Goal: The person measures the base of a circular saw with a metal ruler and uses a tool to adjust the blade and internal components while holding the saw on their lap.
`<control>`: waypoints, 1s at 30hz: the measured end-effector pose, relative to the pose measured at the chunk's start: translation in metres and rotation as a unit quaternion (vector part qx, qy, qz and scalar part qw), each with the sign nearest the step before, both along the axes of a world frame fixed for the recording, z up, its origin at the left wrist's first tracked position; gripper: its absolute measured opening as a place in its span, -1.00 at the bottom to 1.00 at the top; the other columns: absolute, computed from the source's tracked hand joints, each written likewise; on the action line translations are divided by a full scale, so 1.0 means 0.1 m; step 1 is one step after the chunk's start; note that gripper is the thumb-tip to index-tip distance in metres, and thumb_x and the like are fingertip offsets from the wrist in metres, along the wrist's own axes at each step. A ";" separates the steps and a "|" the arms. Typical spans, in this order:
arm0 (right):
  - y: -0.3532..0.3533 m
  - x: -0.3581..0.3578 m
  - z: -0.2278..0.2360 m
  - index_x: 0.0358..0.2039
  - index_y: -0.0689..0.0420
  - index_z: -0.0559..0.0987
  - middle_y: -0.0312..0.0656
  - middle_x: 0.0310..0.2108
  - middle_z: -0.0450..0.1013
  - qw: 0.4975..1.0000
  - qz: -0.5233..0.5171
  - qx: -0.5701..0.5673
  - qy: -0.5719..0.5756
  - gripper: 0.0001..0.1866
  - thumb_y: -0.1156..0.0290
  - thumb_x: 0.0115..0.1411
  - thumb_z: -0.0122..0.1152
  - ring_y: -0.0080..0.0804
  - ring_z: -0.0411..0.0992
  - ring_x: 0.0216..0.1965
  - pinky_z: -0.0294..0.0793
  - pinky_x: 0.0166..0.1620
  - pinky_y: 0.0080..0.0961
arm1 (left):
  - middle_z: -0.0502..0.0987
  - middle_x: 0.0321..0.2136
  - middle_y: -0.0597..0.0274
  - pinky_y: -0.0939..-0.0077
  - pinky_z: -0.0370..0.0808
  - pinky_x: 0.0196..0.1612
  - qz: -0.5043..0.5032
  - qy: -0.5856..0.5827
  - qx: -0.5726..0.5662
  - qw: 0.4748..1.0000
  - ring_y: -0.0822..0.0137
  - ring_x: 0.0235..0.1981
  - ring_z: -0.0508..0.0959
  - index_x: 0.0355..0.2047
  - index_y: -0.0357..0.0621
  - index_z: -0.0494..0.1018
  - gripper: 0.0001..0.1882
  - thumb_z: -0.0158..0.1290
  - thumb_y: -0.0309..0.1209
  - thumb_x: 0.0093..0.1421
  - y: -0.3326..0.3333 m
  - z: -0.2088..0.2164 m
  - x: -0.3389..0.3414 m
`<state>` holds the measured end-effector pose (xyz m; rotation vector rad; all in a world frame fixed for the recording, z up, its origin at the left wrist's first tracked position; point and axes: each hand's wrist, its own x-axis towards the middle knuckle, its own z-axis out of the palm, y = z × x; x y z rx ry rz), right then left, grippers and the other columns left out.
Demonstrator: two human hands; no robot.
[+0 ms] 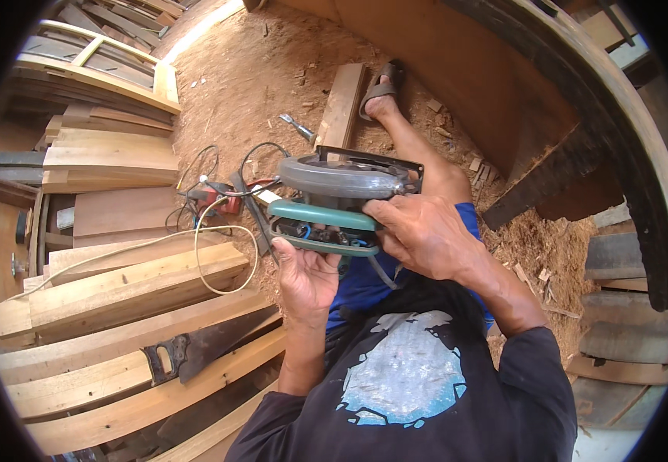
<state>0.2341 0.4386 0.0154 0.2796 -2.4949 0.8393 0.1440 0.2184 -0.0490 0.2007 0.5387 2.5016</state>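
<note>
A circular saw (342, 180) with a grey blade guard is held up over my lap. Its green handle housing (322, 213) gapes along one side, and black parts and blue wires (303, 230) show inside. From below, my left hand (308, 279) grips the handle's near edge, thumb up against it; its other fingers are partly hidden. My right hand (430, 235) is closed on the right end of the housing, its index finger pressed by the motor. Whether it also pinches a small part cannot be seen.
Left lie stacked planks (134, 289) with a handsaw (203, 350) on top and a pale cable (253, 266) looped across. A red tool or socket block (230, 204), a chisel-like tool (297, 127) and a board (342, 108) rest on the sawdust-covered floor. A large curved wooden piece (503, 85) stands right.
</note>
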 end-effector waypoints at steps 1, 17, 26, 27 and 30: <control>-0.01 0.02 0.02 -0.16 0.23 0.57 -0.03 -0.43 0.56 1.000 -0.009 0.019 -0.010 -0.73 0.48 0.10 0.32 0.06 0.60 -0.36 0.58 -0.34 -0.02 | 0.55 0.24 -0.03 -0.03 0.63 0.29 0.005 0.013 -0.029 0.999 0.01 0.25 0.58 0.37 -0.16 0.34 -0.35 -0.06 0.09 0.53 0.01 -0.02 0.01; -0.32 0.01 0.47 -0.37 0.18 0.58 -0.08 -0.38 0.54 0.980 -0.070 0.178 -0.047 -0.80 0.41 0.01 0.39 -0.06 0.56 -0.29 0.57 -0.29 -0.16 | 0.50 0.28 -0.04 0.01 0.63 0.27 -0.040 0.139 -0.100 0.984 0.07 0.27 0.57 0.41 -0.21 0.25 -0.34 -0.03 0.03 0.54 0.16 -0.04 0.27; -0.35 0.07 0.22 -0.39 0.12 0.47 -0.13 -0.41 0.39 0.982 -0.147 0.111 0.043 -0.76 0.39 0.02 0.40 -0.08 0.48 -0.34 0.48 -0.34 -0.12 | 0.51 0.25 -0.11 0.00 0.63 0.28 -0.051 0.128 -0.070 0.988 0.06 0.27 0.57 0.38 -0.29 0.27 -0.38 0.05 -0.10 0.53 0.21 -0.07 0.32; -0.36 0.09 0.17 -0.39 0.12 0.47 -0.13 -0.41 0.39 0.982 -0.147 0.110 0.043 -0.76 0.39 0.02 0.40 -0.08 0.48 -0.34 0.48 -0.34 -0.12 | 0.51 0.25 -0.11 0.00 0.63 0.28 -0.050 0.128 -0.071 0.988 0.06 0.27 0.57 0.38 -0.29 0.27 -0.38 0.05 -0.10 0.53 0.22 -0.07 0.34; -0.34 0.14 0.12 -0.35 0.11 0.49 -0.15 -0.38 0.38 0.986 -0.140 0.090 0.025 -0.76 0.40 0.04 0.40 -0.08 0.48 -0.33 0.48 -0.33 -0.13 | 0.52 0.23 -0.04 0.04 0.67 0.24 -0.059 0.113 -0.051 0.991 0.12 0.22 0.61 0.36 -0.24 0.25 -0.46 0.11 -0.27 0.51 0.23 0.00 0.39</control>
